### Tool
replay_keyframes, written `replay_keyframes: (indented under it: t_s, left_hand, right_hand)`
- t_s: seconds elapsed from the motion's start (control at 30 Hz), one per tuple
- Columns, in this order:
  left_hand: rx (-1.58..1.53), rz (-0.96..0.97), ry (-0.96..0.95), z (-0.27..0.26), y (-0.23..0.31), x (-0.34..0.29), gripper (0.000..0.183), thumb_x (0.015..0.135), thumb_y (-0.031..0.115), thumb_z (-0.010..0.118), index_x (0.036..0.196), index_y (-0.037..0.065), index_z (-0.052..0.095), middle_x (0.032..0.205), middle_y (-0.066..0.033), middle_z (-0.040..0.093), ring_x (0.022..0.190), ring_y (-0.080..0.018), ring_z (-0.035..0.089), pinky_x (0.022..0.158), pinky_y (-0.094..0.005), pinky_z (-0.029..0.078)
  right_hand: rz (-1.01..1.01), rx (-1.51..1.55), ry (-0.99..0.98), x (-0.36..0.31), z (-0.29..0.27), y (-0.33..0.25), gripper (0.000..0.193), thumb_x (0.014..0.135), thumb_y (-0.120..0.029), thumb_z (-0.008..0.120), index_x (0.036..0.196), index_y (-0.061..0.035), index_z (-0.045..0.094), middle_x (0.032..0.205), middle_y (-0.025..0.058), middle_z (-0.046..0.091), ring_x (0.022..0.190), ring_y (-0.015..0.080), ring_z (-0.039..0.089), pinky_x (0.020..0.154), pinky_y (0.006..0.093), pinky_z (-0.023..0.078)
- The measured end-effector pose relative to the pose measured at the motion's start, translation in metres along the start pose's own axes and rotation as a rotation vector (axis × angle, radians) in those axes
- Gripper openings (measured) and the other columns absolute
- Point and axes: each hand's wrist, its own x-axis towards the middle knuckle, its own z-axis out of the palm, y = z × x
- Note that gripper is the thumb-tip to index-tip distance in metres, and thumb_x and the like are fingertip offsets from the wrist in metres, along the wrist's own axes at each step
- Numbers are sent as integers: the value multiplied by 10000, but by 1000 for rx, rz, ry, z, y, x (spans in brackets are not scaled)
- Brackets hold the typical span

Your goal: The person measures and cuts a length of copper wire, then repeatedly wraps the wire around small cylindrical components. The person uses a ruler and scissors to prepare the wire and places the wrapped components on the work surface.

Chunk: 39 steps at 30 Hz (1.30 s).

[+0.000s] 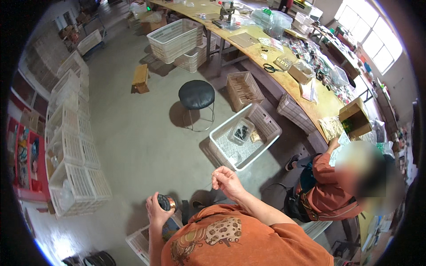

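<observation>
My left hand [157, 210] is closed around a spool [165, 202] with a black flange and copper-coloured wire wound on it, held low in front of my body. Further right and higher, the fingertips of my right hand [225, 181] are pinched together on what looks like a thin strand of wire, very faint against the floor. Just beyond the right hand, a large white plastic crate [217, 148] stands on the floor. It has a clear tub [242, 131] of small black parts in it, beside some small tan pieces.
A black round stool [196, 94] stands ahead. At right, a co-worker in an orange top [328, 195] sits beside the long yellow worktable [248, 52], cluttered with bags, boxes and scissors [272, 68]. Stacked white crates [75, 177] line the left side. A small wooden stool [140, 79] stands farther off.
</observation>
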Motion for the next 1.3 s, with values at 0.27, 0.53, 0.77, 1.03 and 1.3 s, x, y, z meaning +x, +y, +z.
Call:
replay_keyframes:
  t_s: [0.27, 0.53, 0.77, 1.03, 1.3]
  left_hand:
    - [78, 105, -74, -19, -13, 209, 870, 500, 190, 794, 1246, 119, 353, 1138, -152, 400, 1099, -359, 393, 941, -468, 360]
    - [52, -36, -303, -33, -4, 368, 887, 509, 267, 816, 1262, 115, 373, 1174, -149, 407, 1133, -335, 391, 958, -441, 353]
    - [-69, 213, -277, -26, 17, 540, 876, 521, 271, 815, 1273, 133, 386, 1203, -155, 412, 1139, -343, 404, 939, -447, 372]
    - [51, 458, -370, -58, 72, 735, 873, 515, 284, 794, 1263, 114, 376, 1175, -183, 405, 1108, -387, 415, 947, -462, 374]
    - [130, 745, -381, -50, 177, 842, 771, 578, 274, 755, 1251, 113, 415, 1175, -164, 393, 1069, -372, 428, 890, -456, 422]
  right_hand:
    - [-32, 163, 136, 182, -6, -15, 77, 911, -106, 509, 882, -41, 537, 694, 43, 598, 563, 113, 564, 516, 220, 460]
    - [35, 3, 57, 364, 34, -81, 97, 919, -140, 509, 887, -50, 525, 695, 35, 598, 564, 105, 566, 520, 223, 456]
    - [-105, 76, 257, 468, 35, -134, 79, 907, -122, 518, 892, -44, 526, 708, 46, 592, 579, 123, 565, 540, 234, 462]
    - [-319, 87, 494, 525, 81, -194, 97, 907, -135, 527, 908, -39, 542, 712, 49, 594, 591, 125, 566, 542, 230, 459]
    - [-456, 160, 647, 549, 50, -224, 94, 903, -137, 534, 901, -44, 535, 716, 52, 598, 588, 127, 574, 533, 231, 468]
